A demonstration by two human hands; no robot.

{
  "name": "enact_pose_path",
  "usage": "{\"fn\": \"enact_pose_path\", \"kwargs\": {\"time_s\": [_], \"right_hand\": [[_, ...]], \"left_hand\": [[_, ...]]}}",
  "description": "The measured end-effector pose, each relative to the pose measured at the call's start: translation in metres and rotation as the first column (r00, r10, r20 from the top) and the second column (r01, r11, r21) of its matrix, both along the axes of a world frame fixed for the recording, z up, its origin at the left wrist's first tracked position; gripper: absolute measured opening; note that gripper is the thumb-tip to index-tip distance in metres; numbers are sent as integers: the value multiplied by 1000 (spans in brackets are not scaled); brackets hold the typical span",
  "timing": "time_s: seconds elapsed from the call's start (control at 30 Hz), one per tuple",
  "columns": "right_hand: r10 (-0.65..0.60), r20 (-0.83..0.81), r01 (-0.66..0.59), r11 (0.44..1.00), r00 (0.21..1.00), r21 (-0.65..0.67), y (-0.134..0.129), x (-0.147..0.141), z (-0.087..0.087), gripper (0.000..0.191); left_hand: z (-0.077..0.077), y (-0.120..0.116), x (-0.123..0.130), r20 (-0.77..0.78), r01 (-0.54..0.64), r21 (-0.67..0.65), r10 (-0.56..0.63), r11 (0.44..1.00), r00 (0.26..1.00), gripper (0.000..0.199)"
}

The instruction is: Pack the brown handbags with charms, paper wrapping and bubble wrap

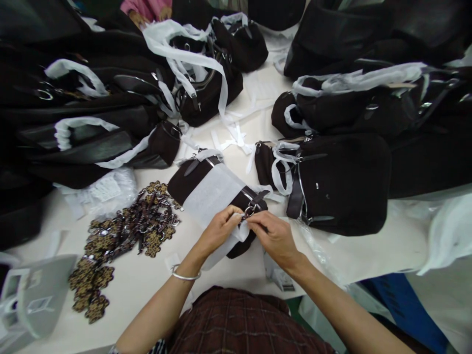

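A small dark brown handbag (193, 179) lies in front of me, with a wide sheet of white tissue paper (216, 189) across its body. At its near right end, by a metal ring (250, 211), my left hand (223, 225) pinches white wrapping paper. Opposite it, my right hand (275, 236) has thumb and finger closed together at the same ring, and its fingertips meet the wrapping there. Exactly what sits between the right fingertips is too small to make out. The crumpled end of the white wrapping paper (241, 231) hangs between both hands.
Leopard-patterned flower charms (151, 241) are heaped on the white table (147, 290) at left, near a plastic packet (110, 191). Dark bags with wrapped handles (342, 182) stand right and left (140, 142). A grey device (37, 300) sits front left. Another person's hand (138, 18) shows at the far side.
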State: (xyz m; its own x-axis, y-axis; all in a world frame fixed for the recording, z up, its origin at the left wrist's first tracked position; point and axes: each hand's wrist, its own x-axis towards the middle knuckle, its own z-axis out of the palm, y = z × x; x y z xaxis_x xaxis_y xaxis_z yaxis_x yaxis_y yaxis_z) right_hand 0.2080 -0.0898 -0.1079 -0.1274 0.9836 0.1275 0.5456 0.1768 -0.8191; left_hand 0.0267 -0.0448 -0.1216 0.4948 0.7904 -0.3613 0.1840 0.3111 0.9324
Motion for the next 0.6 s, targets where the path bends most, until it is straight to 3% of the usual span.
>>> {"fn": "enact_pose_path", "kwargs": {"time_s": [0.17, 0.3, 0.43, 0.53, 0.6], "right_hand": [[109, 87, -118, 987, 990, 107, -18, -7, -14, 18], [171, 166, -195, 971, 971, 140, -27, -12, -19, 21], [206, 180, -233, 962, 962, 142, -28, -13, -21, 21], [181, 106, -192, 975, 978, 110, -28, -15, -20, 21], [88, 21, -89, 995, 996, 37, -29, -16, -18, 16]], "left_hand": [[-14, -7, 11, -148, -153, 86, 165, 984, 975, 23], [-24, -15, 18, -53, -341, -115, 337, 933, 940, 25], [-23, -16, 22, 56, -384, -321, 422, 866, 905, 21], [-21, -15, 22, 104, -409, -354, 470, 841, 877, 14], [-22, -16, 20, 119, -428, -336, 488, 839, 864, 13]]}}
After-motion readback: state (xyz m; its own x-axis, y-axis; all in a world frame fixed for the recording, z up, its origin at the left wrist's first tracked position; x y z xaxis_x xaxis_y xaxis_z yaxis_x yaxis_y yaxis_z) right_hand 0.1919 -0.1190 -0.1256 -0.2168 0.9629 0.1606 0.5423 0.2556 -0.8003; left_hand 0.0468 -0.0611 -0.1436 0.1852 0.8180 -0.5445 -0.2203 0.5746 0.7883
